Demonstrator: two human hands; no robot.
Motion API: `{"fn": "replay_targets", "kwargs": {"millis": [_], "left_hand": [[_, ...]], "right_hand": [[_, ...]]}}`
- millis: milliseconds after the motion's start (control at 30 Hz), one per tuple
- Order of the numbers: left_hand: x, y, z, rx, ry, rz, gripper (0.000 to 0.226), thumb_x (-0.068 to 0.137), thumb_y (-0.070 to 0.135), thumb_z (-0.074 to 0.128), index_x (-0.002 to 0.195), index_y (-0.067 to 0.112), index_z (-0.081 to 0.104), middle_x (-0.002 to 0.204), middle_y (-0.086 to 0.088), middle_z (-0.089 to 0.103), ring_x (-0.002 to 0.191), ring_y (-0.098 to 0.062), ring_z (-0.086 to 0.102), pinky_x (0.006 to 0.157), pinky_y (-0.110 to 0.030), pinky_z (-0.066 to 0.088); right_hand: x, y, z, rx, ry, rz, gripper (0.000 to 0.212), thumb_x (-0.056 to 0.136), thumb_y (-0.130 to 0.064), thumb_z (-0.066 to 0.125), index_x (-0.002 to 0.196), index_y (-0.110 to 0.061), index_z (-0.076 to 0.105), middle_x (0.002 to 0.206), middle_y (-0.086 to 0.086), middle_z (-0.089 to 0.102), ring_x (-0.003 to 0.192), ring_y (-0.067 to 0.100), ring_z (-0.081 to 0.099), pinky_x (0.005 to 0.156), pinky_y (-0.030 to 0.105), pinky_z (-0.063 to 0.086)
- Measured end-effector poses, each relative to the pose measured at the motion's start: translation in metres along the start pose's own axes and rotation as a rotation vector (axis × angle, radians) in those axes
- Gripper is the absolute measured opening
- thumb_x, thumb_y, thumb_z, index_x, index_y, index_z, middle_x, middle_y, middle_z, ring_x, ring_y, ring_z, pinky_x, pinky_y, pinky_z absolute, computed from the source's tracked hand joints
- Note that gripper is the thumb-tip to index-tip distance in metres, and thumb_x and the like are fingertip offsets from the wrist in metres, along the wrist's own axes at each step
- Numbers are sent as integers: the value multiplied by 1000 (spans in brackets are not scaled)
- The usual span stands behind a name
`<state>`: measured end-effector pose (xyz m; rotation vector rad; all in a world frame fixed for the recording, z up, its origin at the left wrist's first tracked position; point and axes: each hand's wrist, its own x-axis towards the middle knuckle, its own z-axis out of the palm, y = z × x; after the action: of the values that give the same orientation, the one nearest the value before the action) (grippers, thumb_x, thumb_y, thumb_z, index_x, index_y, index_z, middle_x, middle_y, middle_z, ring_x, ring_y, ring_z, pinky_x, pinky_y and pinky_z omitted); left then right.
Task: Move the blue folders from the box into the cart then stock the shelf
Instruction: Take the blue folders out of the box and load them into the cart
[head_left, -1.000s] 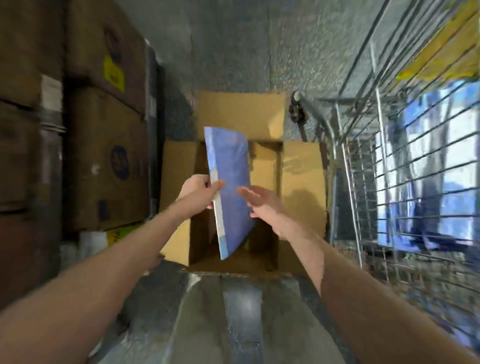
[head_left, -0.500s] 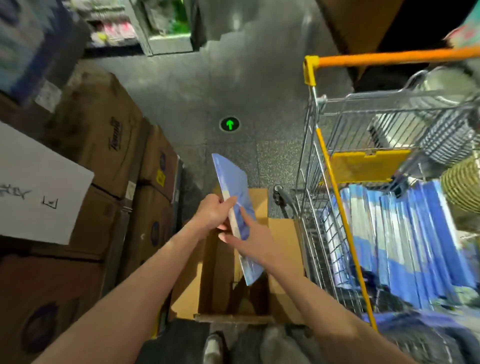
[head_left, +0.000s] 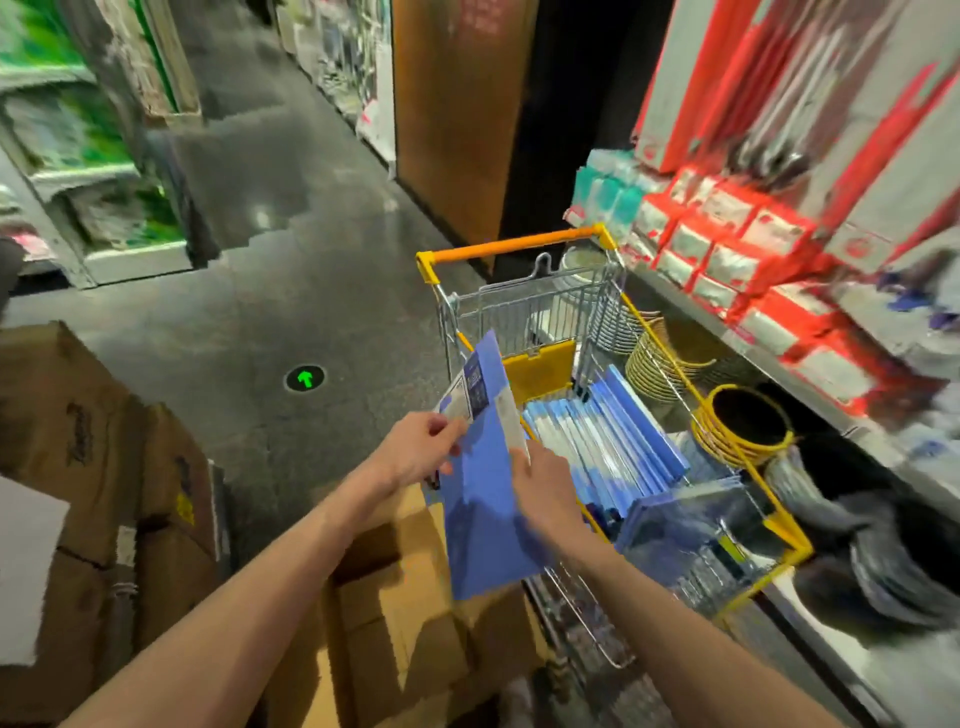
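Holding one blue folder (head_left: 480, 519) nearly upright between both hands, the person stands over an open cardboard box (head_left: 410, 597) with a wire cart (head_left: 511, 248) just to its right. The left hand (head_left: 415, 452) pinches the folder's left edge beside a white and dark label near the top, thumb on the near face. The right hand (head_left: 545, 486) grips the opposite edge with its fingers curled round it. The folder leans a little to the left; its lower end hangs above the right side of the box, and its right edge lies close to the cart's near rim.

Inside the cart, a row of blue folders (head_left: 613, 441) stands on edge, leaning against one another below a yellow flap (head_left: 540, 369). A clear-wrapped blue pack (head_left: 685, 525) lies at the end of the basket nearest the person. The cart has an orange handle and yellow trim.

To the right runs a shelf (head_left: 691, 310) carrying red and white packets (head_left: 727, 260), blurred. Under it sit stacked plates (head_left: 660, 364) and a dark bowl with a yellow rim (head_left: 743, 421). Brown cartons (head_left: 78, 441) are stacked on the left. A green arrow (head_left: 305, 378) glows on the dark floor.
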<state>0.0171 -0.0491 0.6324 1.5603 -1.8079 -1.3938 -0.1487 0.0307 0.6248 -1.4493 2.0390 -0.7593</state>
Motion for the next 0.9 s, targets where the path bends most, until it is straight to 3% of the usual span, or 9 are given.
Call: {"fn": "replay_targets", "kwargs": {"millis": [100,267,367,467,600,700,767,900], "left_hand": [[-8,24,28,48,-130,87,63,94,56,52,97,-6,65,86,-7,75,65,-24,72,64,-45,55],[-20,82,83,218,-268,272,35,102,47,49,92,19,66,86,3,75,74,-19,75,64,-31,56],[-23,107,113,206,-294,349,33,104,41,49,111,13,63,96,-5,75,77,-22,75,67,-30,55],[-25,119,145,221,-305,396,33,104,41,50,118,12,60,100,-7,75,79,-22,74,61,-25,52],[-15,118,182,247,-311,380,42,103,43,51,129,11,55,104,-10,73,85,-25,71,80,-39,58],[-4,117,205,288,-309,361,47,102,44,51,136,11,50,109,-11,71,90,-27,69,83,-40,56],[4,116,216,325,-310,359,49,102,44,51,138,12,48,113,-10,68,95,-28,67,86,-40,55],[35,121,241,412,-299,385,48,102,43,52,139,11,50,126,-11,66,108,-30,64,93,-41,52]], "right_hand": [[-14,5,-54,10,153,72,31,103,-20,39,76,-8,48,73,8,48,68,26,40,57,41,20],[-38,27,-148,-24,404,151,33,100,-15,43,69,-3,49,67,13,47,62,27,40,54,41,22],[-56,48,-189,-15,504,223,34,99,-16,44,68,-5,50,68,13,51,68,31,44,58,42,24],[-76,74,-214,-39,563,317,43,100,-16,43,58,-16,35,59,3,39,65,29,38,58,42,17],[-83,116,-223,15,630,432,40,96,-14,43,58,-18,33,62,4,38,64,23,35,54,36,21],[-76,145,-228,85,643,568,27,96,-15,47,72,-2,50,77,18,51,76,28,48,65,33,30],[-66,162,-230,136,632,640,31,96,-19,48,91,8,62,96,30,61,92,38,59,73,37,37],[-36,184,-234,160,574,664,37,97,-17,48,112,12,65,119,32,63,111,43,59,87,40,45]]}}
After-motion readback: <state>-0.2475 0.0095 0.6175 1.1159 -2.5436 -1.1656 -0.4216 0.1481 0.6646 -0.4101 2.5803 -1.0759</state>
